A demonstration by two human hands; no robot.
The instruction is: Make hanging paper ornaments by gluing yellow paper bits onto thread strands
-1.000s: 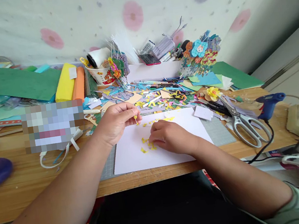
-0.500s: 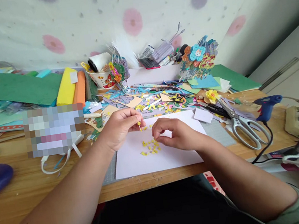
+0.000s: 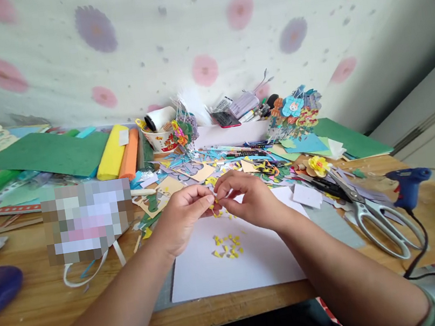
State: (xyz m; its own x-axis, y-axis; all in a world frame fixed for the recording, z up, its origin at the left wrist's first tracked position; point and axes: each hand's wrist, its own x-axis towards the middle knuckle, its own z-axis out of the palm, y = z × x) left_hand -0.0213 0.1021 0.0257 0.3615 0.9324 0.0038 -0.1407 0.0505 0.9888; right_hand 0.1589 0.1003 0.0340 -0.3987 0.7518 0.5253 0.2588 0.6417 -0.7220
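Right above the white paper (image 3: 257, 266), both hands meeting, left hand (image 3: 183, 220) and right hand (image 3: 248, 202) pinching one tiny yellow bit (image 3: 216, 202) together. Just below the grip, more yellow bits (image 3: 226, 246). Well off to the right on the desk (image 3: 39, 309), scissors (image 3: 376, 215).

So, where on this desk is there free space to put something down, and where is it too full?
Bare wood shows at the front left, between the white strap loop and the desk edge. The near part of the white sheet, below the yellow bits, is also free. Behind the left hand and right hand paper scraps crowd everything; the scissors fill the right.
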